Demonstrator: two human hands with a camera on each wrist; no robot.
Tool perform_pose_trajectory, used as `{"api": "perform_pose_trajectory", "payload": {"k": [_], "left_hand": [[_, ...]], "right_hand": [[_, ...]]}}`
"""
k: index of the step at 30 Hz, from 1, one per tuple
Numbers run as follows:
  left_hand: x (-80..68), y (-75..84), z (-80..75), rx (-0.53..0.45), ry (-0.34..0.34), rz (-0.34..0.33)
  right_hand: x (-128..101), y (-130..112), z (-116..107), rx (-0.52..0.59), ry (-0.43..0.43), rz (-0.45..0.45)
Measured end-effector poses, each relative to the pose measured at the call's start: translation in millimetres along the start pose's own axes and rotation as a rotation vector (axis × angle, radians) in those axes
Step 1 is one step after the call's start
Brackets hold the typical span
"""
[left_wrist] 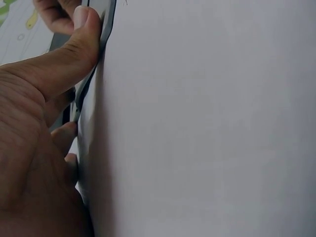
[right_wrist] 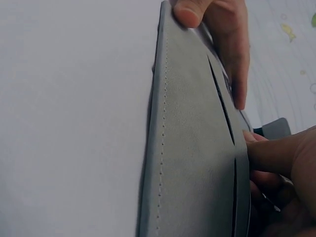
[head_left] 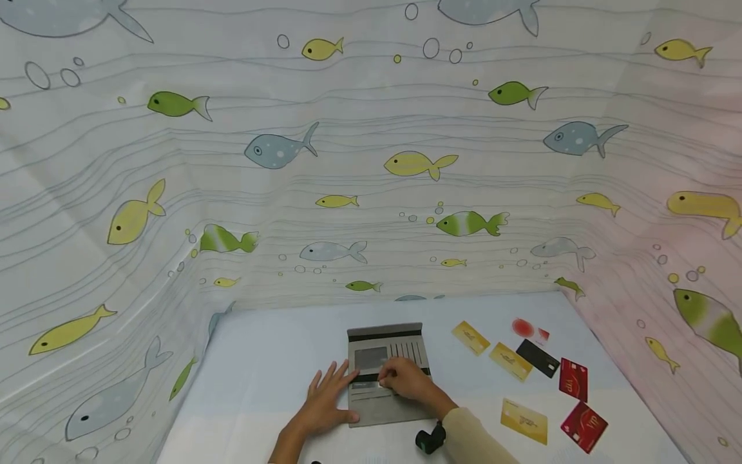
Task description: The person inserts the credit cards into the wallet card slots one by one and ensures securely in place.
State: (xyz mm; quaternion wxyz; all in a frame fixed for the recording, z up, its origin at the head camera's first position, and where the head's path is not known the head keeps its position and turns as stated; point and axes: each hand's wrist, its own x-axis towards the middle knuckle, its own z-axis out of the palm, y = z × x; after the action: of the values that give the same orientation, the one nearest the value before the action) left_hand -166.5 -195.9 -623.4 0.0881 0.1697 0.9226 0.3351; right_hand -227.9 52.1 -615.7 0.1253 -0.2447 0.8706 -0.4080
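Observation:
A grey wallet (head_left: 400, 410) lies opened flat, with a mesh window, dark bands and several card slots. My left hand (head_left: 326, 399) rests along its left side, fingers spread, the thumb on the near left corner. In the left wrist view, the left thumb (left_wrist: 81, 42) presses on the wallet's edge. My right hand (head_left: 410, 379) is over the middle, its curled fingers pinching at a pocket edge beside a small pale strip. The right wrist view shows the stitched near panel (right_wrist: 190, 128) and the right thumb (right_wrist: 271, 153) against the slot edge; what lies under the fingertips is mostly hidden.
To the right lie yellow cards (head_left: 524, 421), red cards (head_left: 584, 426), a black card (head_left: 538, 357) and a white-and-red card (head_left: 523, 328). A black device (head_left: 431, 439) sits at the right wrist. Fish-patterned sheeting (head_left: 371, 225) surrounds the white table (head_left: 261, 348).

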Motion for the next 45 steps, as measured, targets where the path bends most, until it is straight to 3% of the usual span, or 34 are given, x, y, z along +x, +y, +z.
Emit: {"api": "perform_pose_trajectory", "payload": {"k": [10,31,39,45], "left_hand": [[3.2,-3.2,0.1,0.013,-0.007,-0.007],[4.7,-3.4,-0.3,0.026,-0.008,-0.017],[3.2,-4.5,0.5,0.01,-0.009,-0.012],[4.3,-5.1,-0.1,0.015,-0.005,-0.017]], "right_hand": [[2,0,-2,-0.021,0.012,-0.045],[5,3,0,-0.031,0.035,-0.036],[-2,6,4,-0.087,0.111,-0.091],[-10,6,-3,-0.061,0.171,-0.114]]}}
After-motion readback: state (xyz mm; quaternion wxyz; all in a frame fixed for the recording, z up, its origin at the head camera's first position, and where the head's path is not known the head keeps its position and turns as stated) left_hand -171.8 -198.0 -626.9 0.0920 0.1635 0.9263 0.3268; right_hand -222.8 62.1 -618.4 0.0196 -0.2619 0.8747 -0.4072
